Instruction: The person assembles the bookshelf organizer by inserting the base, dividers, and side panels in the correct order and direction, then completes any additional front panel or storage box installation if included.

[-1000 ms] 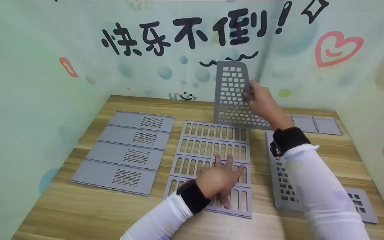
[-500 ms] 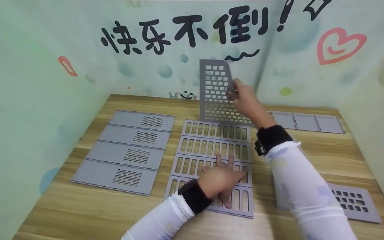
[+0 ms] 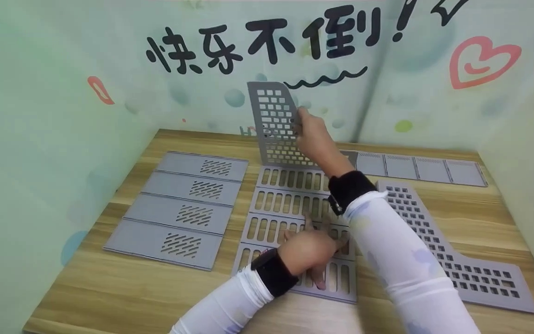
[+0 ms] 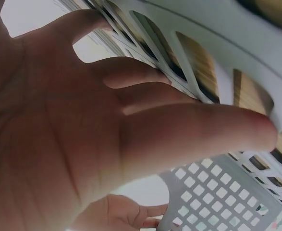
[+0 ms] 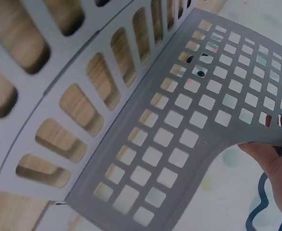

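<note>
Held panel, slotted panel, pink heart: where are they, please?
Held panel (image 5: 213, 134): right wrist view, solid patch at bend.
Slotted panel (image 3: 290, 218): head view, strip between slot rows.
Pink heart (image 3: 477, 71): head view, inner curve.

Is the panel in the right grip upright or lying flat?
Upright: the panel rises at the far edge of the slotted sheet, showing the wall through its holes.

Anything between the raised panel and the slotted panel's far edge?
Nothing visible: in the right wrist view, the raised panel runs along the far edge of the slotted panel with no object between. The left grip rests away from that edge.
</note>
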Available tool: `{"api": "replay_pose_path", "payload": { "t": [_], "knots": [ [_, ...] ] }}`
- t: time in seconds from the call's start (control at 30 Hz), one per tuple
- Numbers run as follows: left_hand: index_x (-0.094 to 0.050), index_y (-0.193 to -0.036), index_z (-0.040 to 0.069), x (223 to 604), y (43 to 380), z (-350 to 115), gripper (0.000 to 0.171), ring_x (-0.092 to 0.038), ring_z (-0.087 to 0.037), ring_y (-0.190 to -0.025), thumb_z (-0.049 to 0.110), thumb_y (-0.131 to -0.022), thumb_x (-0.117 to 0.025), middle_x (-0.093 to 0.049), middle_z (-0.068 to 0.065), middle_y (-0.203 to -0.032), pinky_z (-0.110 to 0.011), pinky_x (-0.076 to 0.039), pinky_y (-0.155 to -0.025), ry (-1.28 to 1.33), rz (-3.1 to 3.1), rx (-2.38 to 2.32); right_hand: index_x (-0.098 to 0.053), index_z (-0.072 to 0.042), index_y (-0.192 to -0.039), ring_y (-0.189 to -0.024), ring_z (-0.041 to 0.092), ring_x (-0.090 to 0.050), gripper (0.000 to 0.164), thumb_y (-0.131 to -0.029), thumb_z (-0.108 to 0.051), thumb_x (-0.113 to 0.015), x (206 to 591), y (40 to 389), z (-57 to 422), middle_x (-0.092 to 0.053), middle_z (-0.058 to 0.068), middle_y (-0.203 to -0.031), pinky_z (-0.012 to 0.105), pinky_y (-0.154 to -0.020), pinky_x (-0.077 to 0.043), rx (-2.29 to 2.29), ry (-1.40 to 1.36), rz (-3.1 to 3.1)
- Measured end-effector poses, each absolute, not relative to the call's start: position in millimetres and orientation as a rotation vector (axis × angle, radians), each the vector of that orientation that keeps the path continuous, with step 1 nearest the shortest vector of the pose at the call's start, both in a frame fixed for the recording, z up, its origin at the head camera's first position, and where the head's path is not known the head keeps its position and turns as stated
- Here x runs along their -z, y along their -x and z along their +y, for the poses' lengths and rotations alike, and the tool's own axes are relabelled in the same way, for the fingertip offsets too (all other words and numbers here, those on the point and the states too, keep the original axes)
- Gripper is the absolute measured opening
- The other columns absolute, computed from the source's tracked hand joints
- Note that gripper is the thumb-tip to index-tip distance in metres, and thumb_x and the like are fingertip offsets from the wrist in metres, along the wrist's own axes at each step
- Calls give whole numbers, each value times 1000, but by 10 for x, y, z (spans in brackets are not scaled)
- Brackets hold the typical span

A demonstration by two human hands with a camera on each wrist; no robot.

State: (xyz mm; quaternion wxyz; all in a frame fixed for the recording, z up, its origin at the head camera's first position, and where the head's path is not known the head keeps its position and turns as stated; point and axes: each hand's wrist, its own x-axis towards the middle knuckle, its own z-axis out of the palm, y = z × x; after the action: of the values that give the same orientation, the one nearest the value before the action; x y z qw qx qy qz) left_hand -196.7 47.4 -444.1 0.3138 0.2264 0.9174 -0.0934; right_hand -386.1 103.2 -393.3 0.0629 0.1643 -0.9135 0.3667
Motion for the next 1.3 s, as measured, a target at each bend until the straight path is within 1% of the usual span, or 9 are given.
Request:
{"api": "replay_pose_path", "payload": {
  "t": [0.07,0.13,0.23,0.33,0.5,0.7,0.9,1.07,1.3],
  "knots": [
    [1,-164,58,4436,1964,460,139,13,-48,-164,49,-65,-97,9,-5,-181,-85,-26,-117,-613,2425,213,-50,-1,-124,-108,28,-62,15,-112,-7,-47,3971,3846,1091,-62,18,-114,43,-86,-50,-1139,-488,-2784],
    [-1,-164,58,4434,1960,443,140,13,-49,-163,47,-64,-97,9,-7,-181,-86,-24,-116,-620,2428,169,-48,1,-141,-120,31,-61,33,-112,-13,-50,4000,3808,1182,-60,21,-128,45,-99,-53,-1186,-496,-2827],
    [-5,-165,57,4420,1952,406,140,13,-50,-163,44,-62,-99,11,-9,-181,-87,-22,-115,-618,2437,117,-25,-1,-166,-143,39,-51,70,-111,-30,-57,3989,3688,1373,-47,25,-156,54,-123,-43,-1193,-545,-2904],
    [-9,-166,56,4402,1950,371,140,11,-50,-163,42,-60,-100,10,-10,-181,-88,-22,-115,-613,2454,105,-4,-9,-172,-157,46,-35,92,-108,-45,-59,3861,3431,1622,-23,25,-173,62,-130,-30,-1137,-620,-2967],
    [-4,-165,57,4382,1947,379,143,12,-50,-163,41,-60,-99,14,-10,-180,-88,-21,-115,-603,2446,114,-9,-19,-173,-160,52,-24,91,-106,-52,-60,3600,2745,2177,-7,20,-179,71,-128,-23,-915,-715,-3045],
    [-7,-164,57,4386,1957,424,141,15,-47,-163,33,-60,-99,19,-7,-179,-87,-17,-117,-557,2419,64,-16,-4,-170,-156,60,-21,97,-102,-50,-67,3507,2150,2865,-15,33,-174,76,-124,-22,-691,-463,-3314],
    [-6,-166,54,4381,2028,430,140,12,-50,-163,38,-62,-98,20,-9,-179,-86,-23,-116,-586,2437,104,-8,12,-165,-148,67,-28,110,-100,-51,-70,3532,2249,3365,-27,48,-161,79,-120,-26,-574,-110,-3407],
    [-8,-167,53,4402,2022,423,138,10,-51,-163,40,-63,-98,17,-9,-179,-85,-24,-116,-598,2435,90,-19,14,-162,-142,66,-39,113,-93,-55,-76,3730,2386,3460,-38,47,-155,80,-113,-36,-580,-2,-3484],
    [-9,-166,54,4427,1977,424,137,8,-49,-164,39,-63,-98,15,-9,-180,-85,-24,-117,-600,2433,58,-13,16,-162,-144,66,-35,117,-90,-46,-82,4048,2561,3466,-22,46,-163,75,-111,-44,-778,101,-3576]
  ]
}}
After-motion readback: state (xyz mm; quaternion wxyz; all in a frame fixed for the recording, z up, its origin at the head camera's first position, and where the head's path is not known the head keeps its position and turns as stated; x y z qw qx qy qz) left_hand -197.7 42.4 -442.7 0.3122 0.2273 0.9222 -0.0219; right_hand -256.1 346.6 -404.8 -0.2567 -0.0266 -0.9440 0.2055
